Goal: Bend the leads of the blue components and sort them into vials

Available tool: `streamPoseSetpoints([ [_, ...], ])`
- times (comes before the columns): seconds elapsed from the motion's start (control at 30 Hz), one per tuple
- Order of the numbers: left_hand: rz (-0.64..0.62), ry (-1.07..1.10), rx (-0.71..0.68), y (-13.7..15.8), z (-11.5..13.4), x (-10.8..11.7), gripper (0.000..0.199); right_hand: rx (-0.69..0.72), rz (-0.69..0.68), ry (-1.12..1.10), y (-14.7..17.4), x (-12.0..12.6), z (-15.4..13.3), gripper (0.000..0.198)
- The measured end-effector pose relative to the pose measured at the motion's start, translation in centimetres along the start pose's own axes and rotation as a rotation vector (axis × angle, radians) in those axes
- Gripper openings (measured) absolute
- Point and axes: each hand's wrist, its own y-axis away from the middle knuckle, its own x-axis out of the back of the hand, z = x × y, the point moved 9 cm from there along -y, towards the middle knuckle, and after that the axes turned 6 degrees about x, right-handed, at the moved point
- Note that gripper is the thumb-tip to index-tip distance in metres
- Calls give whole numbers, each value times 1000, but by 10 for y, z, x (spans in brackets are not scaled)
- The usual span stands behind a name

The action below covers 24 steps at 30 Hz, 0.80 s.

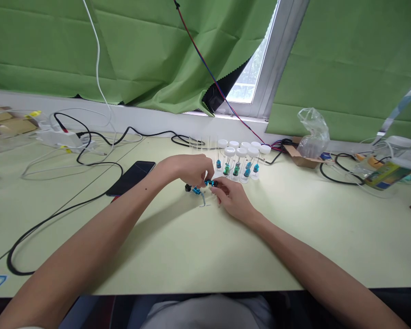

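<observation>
Between my two hands is a small blue metallic part with a black end; its exact kind is too small to make out. My left hand reaches over from the left, its fingers pinched at the blue end. From the right, my right hand grips the black end between thumb and fingers. Just below my left hand lie another blue metallic piece, a black knob-like piece and a thin T-shaped metal pin. Clear tubes with white lids stand behind my hands, with blue and green parts inside.
A black phone lies left of my left forearm. Black cable loops across the table's left side, near a white power strip. At the back right are a cardboard box and a yellow-green container.
</observation>
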Motion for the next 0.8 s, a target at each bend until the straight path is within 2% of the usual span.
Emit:
streamPoseSetpoints([
  [0.23,-4,-17,14,5,6,4,11,-37,-18,1,2,-1,1,40],
  [0.37,19,-35,18,5,4,5,13,-33,4,-45,1,0,1,25],
  [0.47,19,-28,6,4,3,4,14,-10,32,-77,1,1,1,29],
  [0.63,14,-16,-1,4,2,3,14,-15,51,-91,2,2,3,20],
  [0.8,-8,-12,-2,3,1,0,13,-4,45,-78,2,3,1,20],
])
